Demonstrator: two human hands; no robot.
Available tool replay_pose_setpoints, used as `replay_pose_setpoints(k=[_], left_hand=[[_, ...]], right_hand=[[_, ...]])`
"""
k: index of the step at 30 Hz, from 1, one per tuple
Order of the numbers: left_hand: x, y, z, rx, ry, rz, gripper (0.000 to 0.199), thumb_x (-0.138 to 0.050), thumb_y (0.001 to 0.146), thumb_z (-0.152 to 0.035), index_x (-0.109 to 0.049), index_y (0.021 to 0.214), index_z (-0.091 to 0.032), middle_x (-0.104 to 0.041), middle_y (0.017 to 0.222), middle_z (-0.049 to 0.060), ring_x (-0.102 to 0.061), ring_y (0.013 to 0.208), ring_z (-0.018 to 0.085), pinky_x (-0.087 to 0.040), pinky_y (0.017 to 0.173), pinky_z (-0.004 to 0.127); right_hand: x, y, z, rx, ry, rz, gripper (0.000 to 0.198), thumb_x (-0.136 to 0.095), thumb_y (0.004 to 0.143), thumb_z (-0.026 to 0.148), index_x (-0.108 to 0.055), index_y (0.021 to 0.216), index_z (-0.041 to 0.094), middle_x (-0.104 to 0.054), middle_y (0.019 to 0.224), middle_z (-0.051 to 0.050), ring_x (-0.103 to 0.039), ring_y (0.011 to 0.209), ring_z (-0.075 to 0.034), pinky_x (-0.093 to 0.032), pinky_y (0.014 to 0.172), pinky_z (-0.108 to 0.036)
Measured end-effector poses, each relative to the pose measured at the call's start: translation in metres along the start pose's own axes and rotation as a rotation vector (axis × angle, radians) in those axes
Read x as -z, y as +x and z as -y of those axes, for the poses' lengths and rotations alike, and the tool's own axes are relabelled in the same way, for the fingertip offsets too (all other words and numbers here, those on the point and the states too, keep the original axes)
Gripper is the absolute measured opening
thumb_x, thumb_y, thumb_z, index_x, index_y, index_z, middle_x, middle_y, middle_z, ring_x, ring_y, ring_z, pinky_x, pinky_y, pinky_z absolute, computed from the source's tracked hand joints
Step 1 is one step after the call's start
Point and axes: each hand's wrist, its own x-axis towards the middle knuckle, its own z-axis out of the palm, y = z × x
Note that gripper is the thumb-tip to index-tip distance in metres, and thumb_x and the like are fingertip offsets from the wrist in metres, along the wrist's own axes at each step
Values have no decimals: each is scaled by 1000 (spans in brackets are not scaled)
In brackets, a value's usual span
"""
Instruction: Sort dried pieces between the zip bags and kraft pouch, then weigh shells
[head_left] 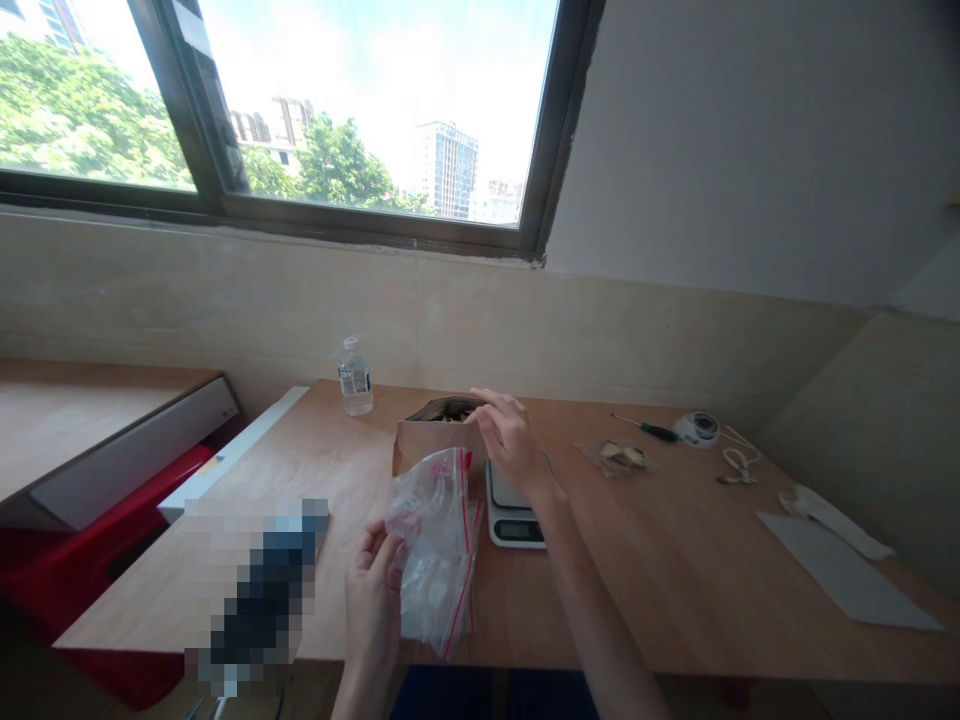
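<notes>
My left hand (375, 565) is closed on the left edge of clear zip bags (435, 550) with red seal strips. They hang above the front of the table, and nothing can be made out inside them. Behind them stands an open brown paper bag (431, 443) with dark contents at its mouth. My right hand (510, 440) is at the right side of that mouth, its fingers stretched out and slightly bent over the rim. A white digital scale (516, 532) sits under my right wrist, partly covered by it.
A small clear bag of pale pieces (622, 457) lies right of the scale. Farther right are a screwdriver (660, 432), a white dome camera (697, 430), a cable and a white sheet (847, 570). A water bottle (355, 378) stands at the back; a blurred-out dark object (266, 590) lies front left.
</notes>
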Motion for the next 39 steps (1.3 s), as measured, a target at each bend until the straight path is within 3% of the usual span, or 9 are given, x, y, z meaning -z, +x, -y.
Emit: replay_pose_setpoints(k=[6, 12, 18, 20, 26, 29, 32, 35, 39], left_hand=[[-1, -1, 3, 22, -15, 12, 30, -75, 60, -28, -60, 84, -18, -63, 69, -2, -60, 60, 10, -45, 57, 19], [0, 1, 6, 46, -52, 16, 34, -76, 59, -28, -60, 87, -18, -66, 74, -2, -58, 57, 8, -46, 56, 18], [-7, -3, 5, 21, -44, 49, 33, -77, 58, -28, -61, 84, -16, -68, 80, 1, -63, 71, 14, -49, 66, 21], [-9, -5, 5, 10, -2, 79, 31, -76, 59, -29, -61, 84, -17, -67, 79, 1, -62, 70, 14, -48, 63, 21], [-4, -4, -1, -35, 72, 85, 34, -77, 57, -30, -63, 85, -18, -66, 80, 0, -57, 60, 11, -44, 55, 21], [-1, -1, -5, -63, 110, 114, 36, -76, 59, -33, -65, 90, -17, -66, 79, 1, -54, 56, 10, -44, 54, 22], [1, 1, -1, 0, 169, 191, 44, -70, 66, -45, -67, 100, -17, -69, 97, 7, -60, 66, 14, -48, 62, 27], [0, 2, 9, 62, 198, 158, 49, -67, 68, -53, -68, 101, -17, -68, 106, 10, -63, 88, 20, -49, 73, 28], [0, 0, 14, 48, 208, 95, 44, -74, 62, -48, -69, 93, -17, -70, 90, 5, -63, 79, 18, -48, 67, 24]], right_hand=[[1, -4, -6, -28, -41, -26, 41, -31, 97, 34, -69, 86, 22, -59, 123, -9, -46, 122, -24, -29, 105, -45], [13, -18, 20, -109, 188, -231, 37, -31, 97, 31, -65, 87, 22, -62, 102, -7, -56, 103, -19, -40, 93, -36], [-5, -52, 35, -402, 408, -26, 29, -52, 88, 42, -58, 107, 22, -65, 98, -5, -60, 85, -18, -48, 75, -30], [-12, -57, 33, -503, 505, 28, 28, -55, 86, 46, -59, 96, 21, -66, 87, -3, -61, 75, -17, -48, 67, -28], [-4, -52, 20, -746, 656, -331, 37, -47, 85, 59, -50, 79, 23, -50, 49, 6, -44, 36, -12, -35, 37, -25], [-1, -52, 21, -789, 626, -329, 39, -43, 86, 63, -48, 82, 24, -41, 42, 9, -33, 28, -11, -23, 30, -24], [-9, -60, 28, -763, 634, -177, 39, -40, 88, 61, -49, 81, 24, -37, 41, 10, -29, 28, -10, -21, 31, -23], [-25, -70, 38, -644, 614, -69, 35, -43, 90, 54, -52, 77, 22, -50, 55, 4, -46, 44, -11, -35, 44, -23], [-36, -80, 43, -557, 588, 33, 30, -46, 91, 46, -57, 78, 20, -62, 76, -2, -59, 71, -15, -44, 66, -25]])
